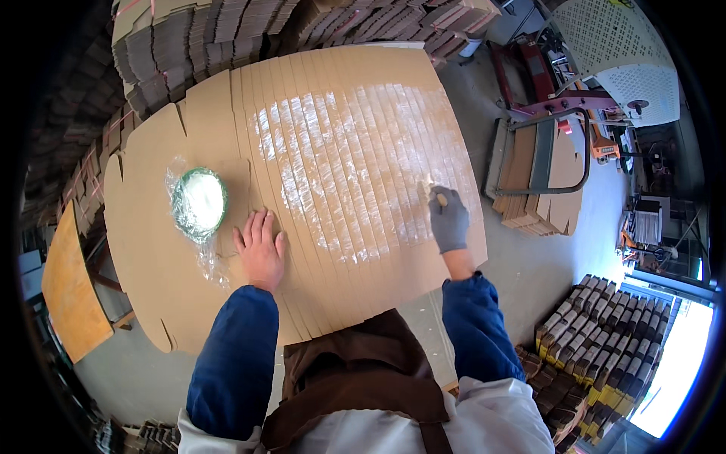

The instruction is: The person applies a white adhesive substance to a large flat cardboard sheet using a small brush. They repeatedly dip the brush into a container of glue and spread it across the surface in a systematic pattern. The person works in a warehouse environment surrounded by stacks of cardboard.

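Note:
Fanned-out cardboard sheets lie overlapped in narrow strips before me, with a shiny wet-looking white coating across their middle. My right hand, in a grey glove, is closed around a small brush whose pale bristles touch the strips near the right edge. The brush's handle is mostly hidden in the glove. My bare left hand rests with fingers spread on the cardboard at the left. Just beyond it stands a green bowl of white paste, with clear plastic film wrapped about it.
Tall stacks of folded cardboard rise along the far side. A trolley carrying cardboard stands on the right, with bundled stacks at lower right. At the left is a wooden board.

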{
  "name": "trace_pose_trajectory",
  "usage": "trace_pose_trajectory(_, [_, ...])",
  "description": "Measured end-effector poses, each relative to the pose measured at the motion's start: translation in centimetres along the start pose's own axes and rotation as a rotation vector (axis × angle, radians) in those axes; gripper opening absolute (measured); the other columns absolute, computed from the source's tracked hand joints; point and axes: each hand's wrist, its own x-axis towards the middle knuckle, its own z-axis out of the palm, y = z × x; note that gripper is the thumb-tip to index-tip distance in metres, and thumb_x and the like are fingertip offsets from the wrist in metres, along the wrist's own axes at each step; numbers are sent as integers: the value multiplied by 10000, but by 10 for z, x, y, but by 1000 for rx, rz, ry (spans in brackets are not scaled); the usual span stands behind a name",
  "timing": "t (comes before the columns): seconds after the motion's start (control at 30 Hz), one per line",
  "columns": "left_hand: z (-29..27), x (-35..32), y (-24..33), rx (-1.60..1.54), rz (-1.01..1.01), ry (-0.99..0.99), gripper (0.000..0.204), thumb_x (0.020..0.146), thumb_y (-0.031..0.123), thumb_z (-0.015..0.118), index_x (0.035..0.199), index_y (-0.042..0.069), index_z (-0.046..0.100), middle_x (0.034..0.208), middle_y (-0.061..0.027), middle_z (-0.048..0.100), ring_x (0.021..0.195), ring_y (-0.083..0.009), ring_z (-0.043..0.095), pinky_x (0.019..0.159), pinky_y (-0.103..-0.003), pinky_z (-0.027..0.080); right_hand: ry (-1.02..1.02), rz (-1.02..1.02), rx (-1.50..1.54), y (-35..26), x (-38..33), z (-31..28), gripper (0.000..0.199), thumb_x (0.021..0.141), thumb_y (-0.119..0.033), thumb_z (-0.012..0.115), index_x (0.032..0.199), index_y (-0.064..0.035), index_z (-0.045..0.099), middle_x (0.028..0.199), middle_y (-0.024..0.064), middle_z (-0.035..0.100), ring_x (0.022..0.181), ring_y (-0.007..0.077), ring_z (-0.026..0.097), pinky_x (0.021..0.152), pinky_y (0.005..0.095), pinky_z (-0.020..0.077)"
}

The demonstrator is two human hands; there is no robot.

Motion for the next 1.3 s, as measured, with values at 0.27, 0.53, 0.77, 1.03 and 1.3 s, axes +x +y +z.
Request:
trace_pose_trajectory(0.27, [7, -2, -9, -244, -68, 18, 497, 944, 319, 570, 1388, 111, 495, 1466, -48, 457, 1417, -249, 348, 1167, -607, 188, 13, -89, 112, -14, -61, 3, 214, 874, -120, 651, 1084, -106, 690, 991, 144, 688, 801, 332, 686, 701, 407, 549])
trace_pose_trajectory(0.53, [-18, -18, -30, -526, -70, 12, 442, 964, 302, 562, 1342, 78, 514, 1407, -104, 499, 1354, -286, 417, 1149, -560, 243, -163, 401, 1352, -78, -5, -17, 261, 997, -220, 584, 1147, -8, 604, 988, 114, 647, 772, 200, 658, 727, 347, 589])
trace_pose_trajectory(0.77, [-33, -54, -110, -460, -274, 248, 304, 995, 214, 541, 1233, 26, 556, 1265, -181, 570, 1178, -331, 545, 1047, -405, 399, -526, 580, 2124, -157, -32, 57, 229, 1004, -241, 566, 1166, -82, 596, 1358, 219, 530, 1213, 388, 544, 1078, 686, 387])
trace_pose_trajectory(1.03, [-80, 14, -187, -1408, -608, 141, 480, 1074, 381, 419, 1351, -4, 499, 1323, -125, 558, 1229, -213, 510, 1081, -348, 381, -382, 532, 2064, -269, -37, 164, 259, 1004, -266, 554, 1166, -66, 572, 1352, 196, 530, 1255, 398, 501, 1031, 671, 385])
trace_pose_trajectory(1.3, [-68, 22, -202, -1426, -540, -42, 532, 1081, 436, 355, 1374, 12, 486, 1245, -82, 579, 1133, -160, 540, 984, -314, 448, -320, 424, 1844, -277, -41, 185, 310, 1012, -298, 530, 1180, -38, 548, 1322, 204, 534, 1234, 379, 508, 1023, 624, 408])
